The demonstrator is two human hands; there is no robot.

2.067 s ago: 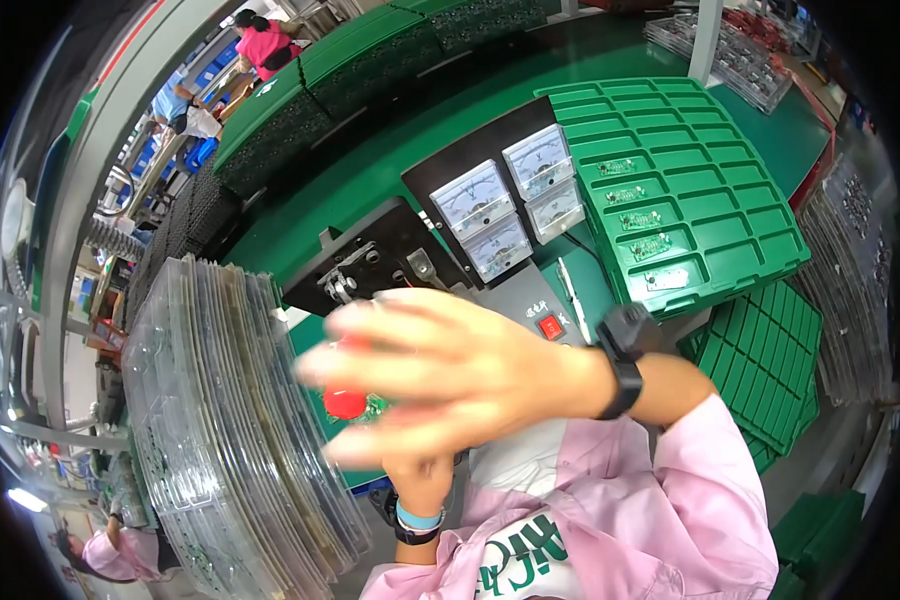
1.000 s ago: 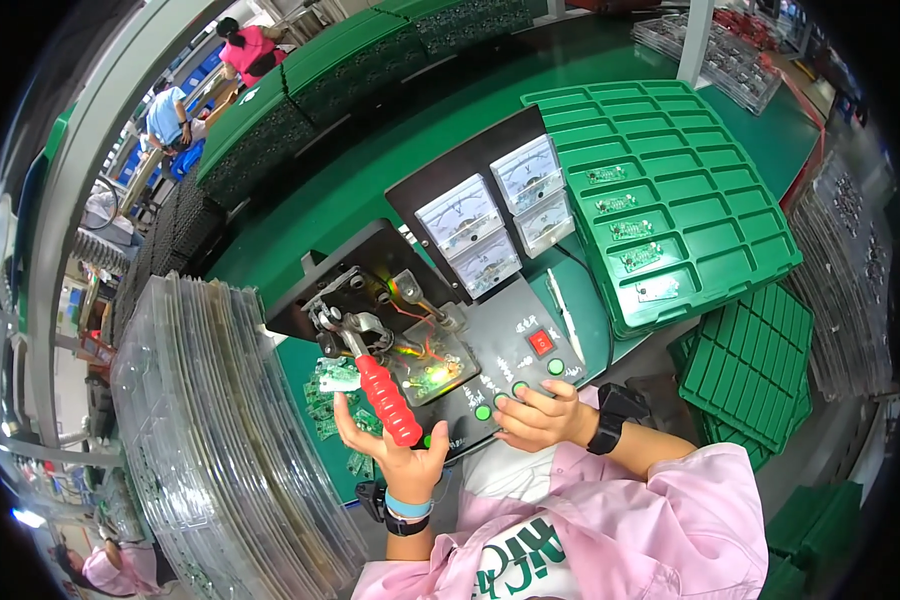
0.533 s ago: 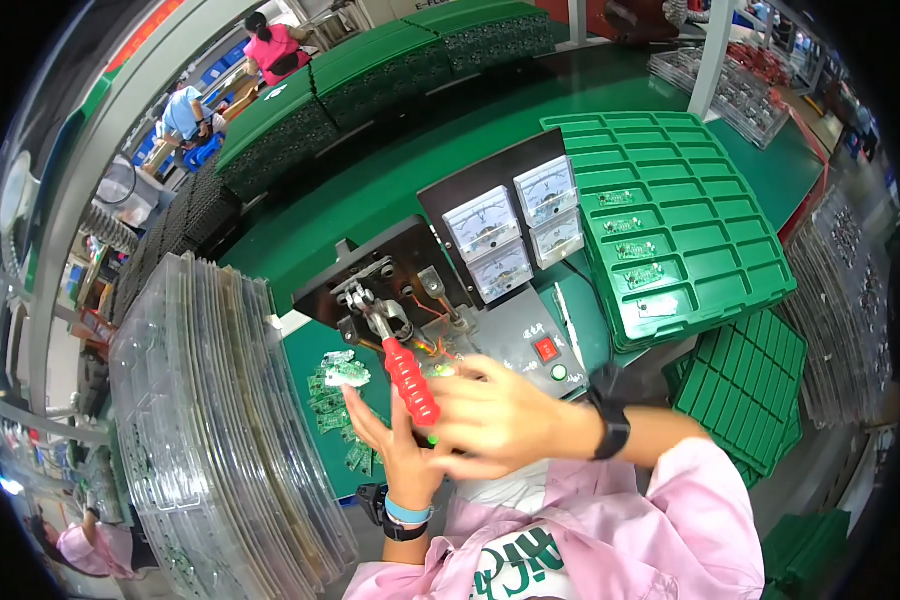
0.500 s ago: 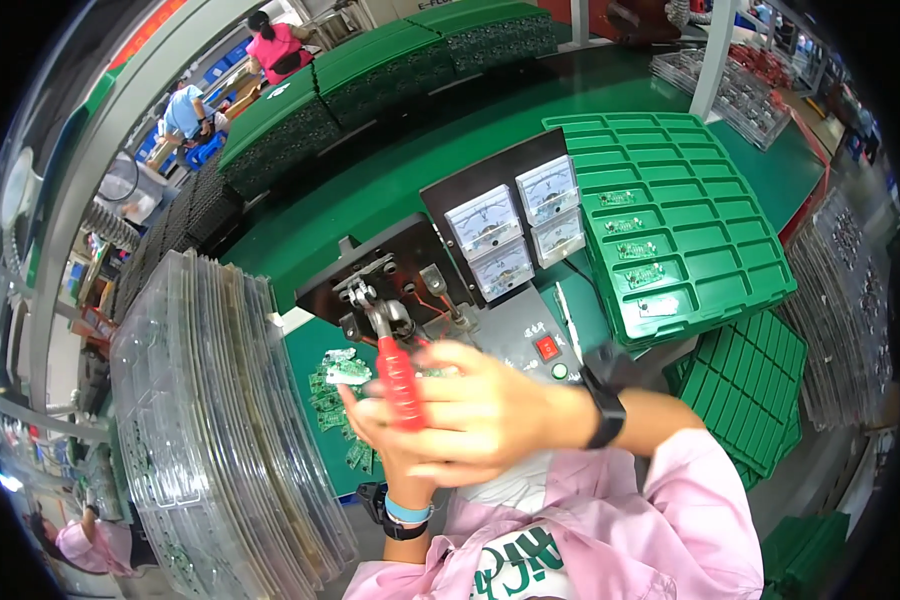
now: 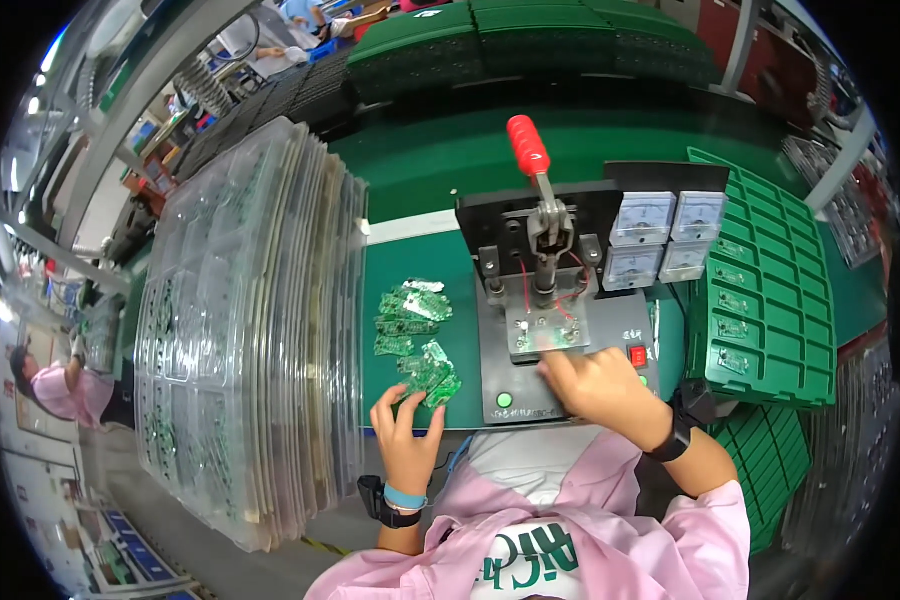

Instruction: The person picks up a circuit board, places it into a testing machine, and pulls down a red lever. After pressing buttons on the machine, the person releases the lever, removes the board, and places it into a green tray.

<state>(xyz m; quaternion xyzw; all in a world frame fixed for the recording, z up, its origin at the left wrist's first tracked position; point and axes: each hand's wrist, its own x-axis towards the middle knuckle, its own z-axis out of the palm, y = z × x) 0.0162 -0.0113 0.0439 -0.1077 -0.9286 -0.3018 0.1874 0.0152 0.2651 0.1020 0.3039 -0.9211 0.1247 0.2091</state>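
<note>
My left hand [image 5: 405,432] is at the lower end of a loose pile of green circuit boards [image 5: 410,326], fingers apart, thumb and fingertips around the edge of the nearest board [image 5: 434,374]. My right hand [image 5: 610,392] has its fingers curled at the front edge of the test fixture's clear plate [image 5: 536,328]; what they hold, if anything, is hidden. Above that plate stands a toggle clamp [image 5: 550,228], its red handle [image 5: 528,146] raised up and away from me. The grey fixture base [image 5: 500,378] carries a green button [image 5: 505,400] and a red switch [image 5: 637,356].
Tall stacked clear plastic trays [image 5: 255,350] stand at the left. Several panel meters [image 5: 640,218] are right of the clamp. A green compartment tray [image 5: 770,345] at the right holds several boards. A pen [image 5: 655,330] lies beside the fixture. Stacked green trays [image 5: 530,50] line the back.
The red clamp handle has swung from pointing toward me to standing up. My right hand has left the handle for the fixture's front; my left hand has moved to the boards. The view has shifted.
</note>
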